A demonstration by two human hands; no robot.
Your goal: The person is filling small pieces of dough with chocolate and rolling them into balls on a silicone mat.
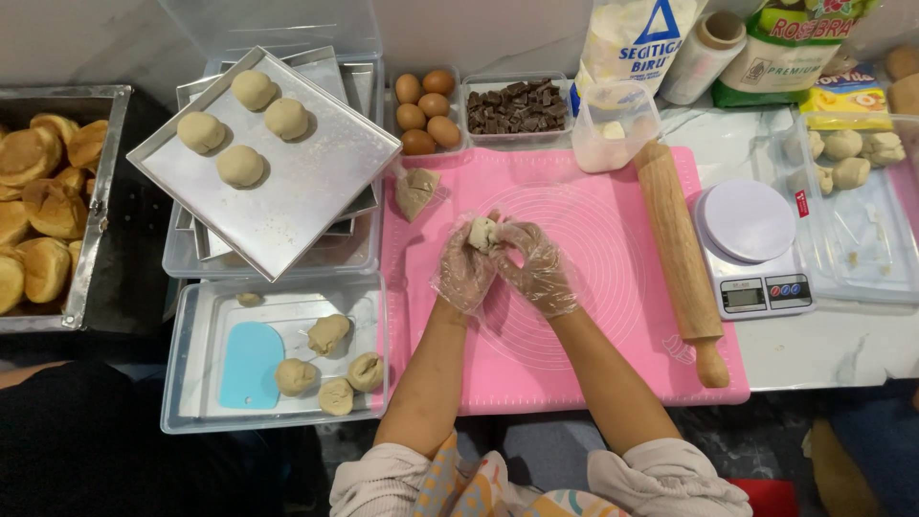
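Small dough piece (482,233) pinched between both gloved hands, left hand (466,268) and right hand (536,268), above pink mat (574,364). Clear tub (191,383): four dough lumps, blue scraper (251,364). Tilted metal tray (287,201): four dough balls. Eggs (426,112), chocolate chunks (517,105) in tubs behind. Flour bags at back; rolling pin (680,254), scale (756,249) on the right.

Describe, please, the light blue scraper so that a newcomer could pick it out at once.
Start at the pink mat; left of its near corner sits a clear plastic tray. Inside lies the scraper, beside four dough pieces: it alone is flat, light blue and round-cornered.
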